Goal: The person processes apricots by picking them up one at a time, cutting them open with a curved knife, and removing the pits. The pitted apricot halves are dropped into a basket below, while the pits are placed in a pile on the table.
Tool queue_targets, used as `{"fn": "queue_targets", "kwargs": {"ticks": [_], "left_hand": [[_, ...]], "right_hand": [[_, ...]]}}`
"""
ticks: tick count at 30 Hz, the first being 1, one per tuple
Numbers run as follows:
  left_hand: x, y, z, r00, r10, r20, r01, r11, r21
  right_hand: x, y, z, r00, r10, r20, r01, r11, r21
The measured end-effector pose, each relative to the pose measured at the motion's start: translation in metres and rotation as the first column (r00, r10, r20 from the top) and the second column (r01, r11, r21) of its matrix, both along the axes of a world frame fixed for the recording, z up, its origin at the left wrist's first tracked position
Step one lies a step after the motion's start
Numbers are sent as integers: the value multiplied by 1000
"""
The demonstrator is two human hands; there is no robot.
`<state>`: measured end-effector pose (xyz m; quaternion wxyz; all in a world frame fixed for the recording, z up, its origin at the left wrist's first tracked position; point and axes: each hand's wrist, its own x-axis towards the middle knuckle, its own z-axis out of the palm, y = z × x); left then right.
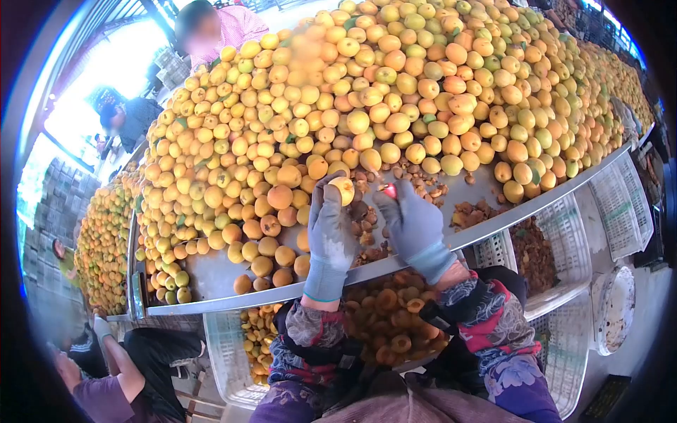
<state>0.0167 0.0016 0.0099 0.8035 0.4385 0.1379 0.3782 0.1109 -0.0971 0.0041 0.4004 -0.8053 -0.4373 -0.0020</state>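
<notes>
My left hand [330,236], in a grey glove, is closed round a yellow apricot [343,189] above the metal table's near edge. Just to its right, my gloved right hand [415,222] grips a small knife with a red handle [388,189]; its blade is hard to make out. The two hands are apart. Behind them rises a large heap of whole apricots [296,120]. Apricot pits [363,217] and brownish scraps lie on the table between and around my hands.
The metal table's raised rim [233,304] runs in front of me. Below it stand crates, one with halved apricots [395,317], another with brown scraps [534,257]. White plastic crates [620,204] and a white bucket [615,310] are at right. Other people are at left and behind the heap.
</notes>
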Motion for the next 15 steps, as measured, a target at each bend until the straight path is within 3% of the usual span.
{"fn": "queue_targets", "kwargs": {"ticks": [2,3,4,5,7,9,11,13,15], "left_hand": [[-2,1,2,999,-30,42,30,999,-11],[-3,1,4,995,-64,81,66,998,-24],[-4,-1,8,995,-60,84,62,998,-23],[-4,-3,15,990,-81,112,86,996,-35],[-2,-4,18,984,-103,144,110,993,-46],[-2,-3,14,969,-172,177,165,985,55],[-3,-1,8,967,-182,179,172,983,70],[-1,1,3,963,-197,182,184,979,86],[1,1,0,974,-158,162,144,985,93]], "right_hand": [[1,1,-1,924,68,-377,42,961,275],[0,-3,4,925,72,-374,35,961,274],[-3,-9,14,761,239,-604,-29,942,335],[-6,-14,22,517,384,-765,-71,910,409],[-14,-18,23,581,438,-686,-122,880,458],[-15,-20,15,618,478,-624,-239,871,430],[-16,-21,19,579,506,-639,-230,854,468],[-14,-21,19,654,447,-610,-262,891,372],[-14,-19,15,679,458,-574,-263,881,393]]}}
